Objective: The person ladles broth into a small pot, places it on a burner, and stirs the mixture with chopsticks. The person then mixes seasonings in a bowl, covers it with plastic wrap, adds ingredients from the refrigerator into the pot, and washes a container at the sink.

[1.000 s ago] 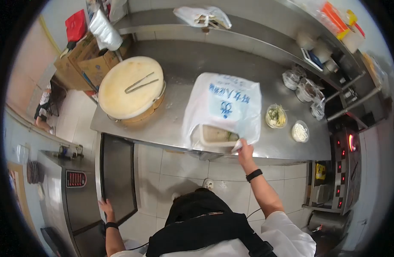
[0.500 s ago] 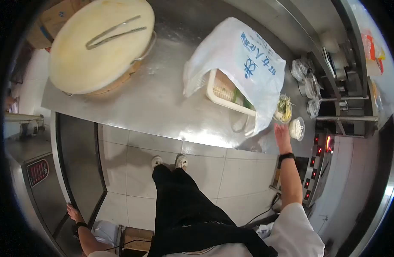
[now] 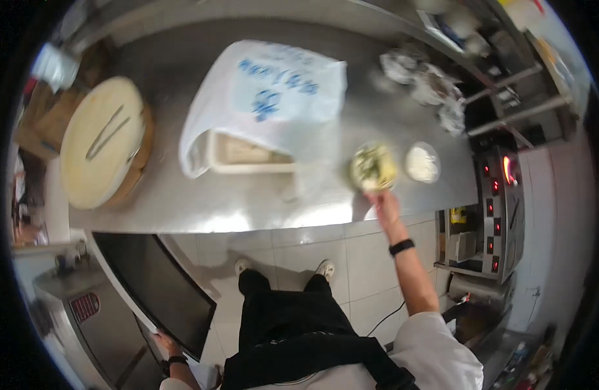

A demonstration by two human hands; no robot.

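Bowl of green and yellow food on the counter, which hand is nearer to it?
Right. The right hand is at the near rim of the bowl; the left hand is well away, low on the left beside the open door.

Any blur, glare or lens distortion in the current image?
Head view: blue lettering on the white bag and the bowl of greens look blurred; head view: glare along the metal counter's front edge; head view: wide-angle bowing, black corners.

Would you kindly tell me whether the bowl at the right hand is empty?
Not empty: green and yellow food shows inside the bowl.
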